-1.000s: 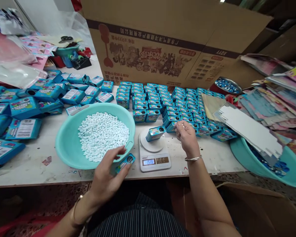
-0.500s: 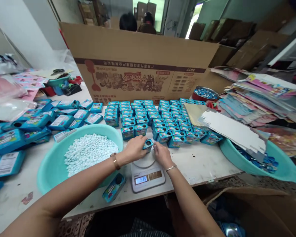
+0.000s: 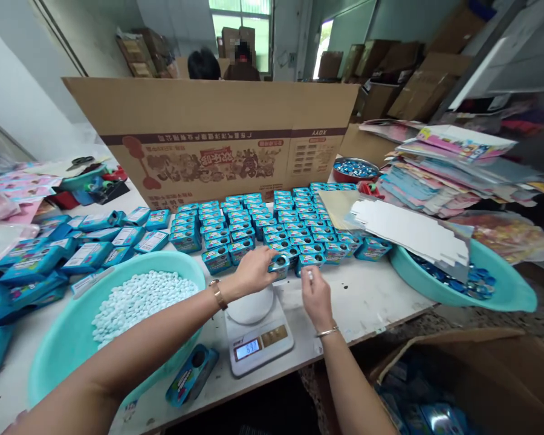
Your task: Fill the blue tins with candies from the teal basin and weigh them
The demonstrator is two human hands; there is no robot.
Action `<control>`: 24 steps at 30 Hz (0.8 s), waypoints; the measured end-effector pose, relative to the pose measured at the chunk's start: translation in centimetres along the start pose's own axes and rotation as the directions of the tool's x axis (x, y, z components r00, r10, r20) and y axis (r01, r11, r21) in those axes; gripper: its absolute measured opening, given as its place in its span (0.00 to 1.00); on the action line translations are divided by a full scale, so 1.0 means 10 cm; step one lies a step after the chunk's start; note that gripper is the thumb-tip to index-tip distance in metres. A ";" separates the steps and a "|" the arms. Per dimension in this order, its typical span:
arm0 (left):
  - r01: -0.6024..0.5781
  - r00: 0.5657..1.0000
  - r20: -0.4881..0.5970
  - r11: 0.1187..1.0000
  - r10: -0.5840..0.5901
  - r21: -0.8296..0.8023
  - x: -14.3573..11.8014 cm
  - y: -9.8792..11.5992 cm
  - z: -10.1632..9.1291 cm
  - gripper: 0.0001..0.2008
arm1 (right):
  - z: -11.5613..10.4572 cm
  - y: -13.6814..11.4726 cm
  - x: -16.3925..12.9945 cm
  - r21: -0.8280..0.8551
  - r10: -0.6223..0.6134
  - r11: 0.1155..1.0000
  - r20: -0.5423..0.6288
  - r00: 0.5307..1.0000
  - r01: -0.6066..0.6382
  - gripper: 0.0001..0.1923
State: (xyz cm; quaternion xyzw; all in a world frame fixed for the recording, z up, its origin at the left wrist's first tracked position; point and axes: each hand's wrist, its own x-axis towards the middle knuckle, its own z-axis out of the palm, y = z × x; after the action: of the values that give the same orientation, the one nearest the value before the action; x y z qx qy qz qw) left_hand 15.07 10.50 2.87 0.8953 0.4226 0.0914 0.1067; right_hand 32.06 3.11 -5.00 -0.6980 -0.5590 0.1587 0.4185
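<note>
My left hand (image 3: 252,270) grips a small blue tin (image 3: 280,264) and holds it at the front edge of the rows of blue tins (image 3: 272,228), just beyond the white kitchen scale (image 3: 257,329). The scale's round pan is bare and its display reads 57. My right hand (image 3: 316,294) hovers to the right of the tin with a small white piece pinched between thumb and forefinger. A teal basin (image 3: 63,356) of pale blue tablets (image 3: 138,300) sits to the left. One more blue tin (image 3: 191,374) lies by the table's front edge.
A large cardboard box (image 3: 217,142) stands behind the rows. Loose blue tins (image 3: 72,248) are piled at the left. A second teal basin (image 3: 471,287) with white card on it sits at the right, beside stacks of printed sheets (image 3: 453,163). Two people are behind the box.
My left hand lifted the tin off the scale and carried it forward to the rows. The scale reading fell from 1534 to 57. My view tilted up.
</note>
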 end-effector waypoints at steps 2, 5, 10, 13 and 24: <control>-0.058 0.998 0.033 0.998 0.058 -0.010 0.10 0.14 0.12 0.15 | -0.24 0.00 0.04 0.053 -0.026 0.998 -0.099 0.995 0.032 0.16; -0.099 0.994 0.050 0.995 0.100 -0.020 0.20 0.33 0.32 0.17 | -0.46 -0.01 0.13 -0.043 -0.157 0.987 -0.072 0.985 0.154 0.14; -0.127 0.990 0.056 0.992 0.127 0.007 0.23 0.42 0.55 0.13 | -0.38 0.07 0.18 -0.331 -0.262 0.896 0.145 0.954 0.296 0.14; -0.142 0.989 0.049 0.989 0.139 0.050 0.21 0.39 0.61 0.13 | -0.35 0.14 0.17 -0.328 -0.272 0.893 0.150 0.951 0.307 0.15; -0.347 0.933 -0.026 0.917 0.358 0.196 0.56 0.90 0.89 0.13 | -0.80 0.71 -0.05 0.230 0.227 0.963 -0.415 0.881 -0.139 0.25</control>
State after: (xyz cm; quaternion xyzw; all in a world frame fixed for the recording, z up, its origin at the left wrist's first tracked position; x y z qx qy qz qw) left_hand 27.51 8.28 -2.83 0.9596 0.2643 0.0963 -0.0095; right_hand 41.98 -0.77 -5.77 -0.7216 -0.3638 0.0902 0.5821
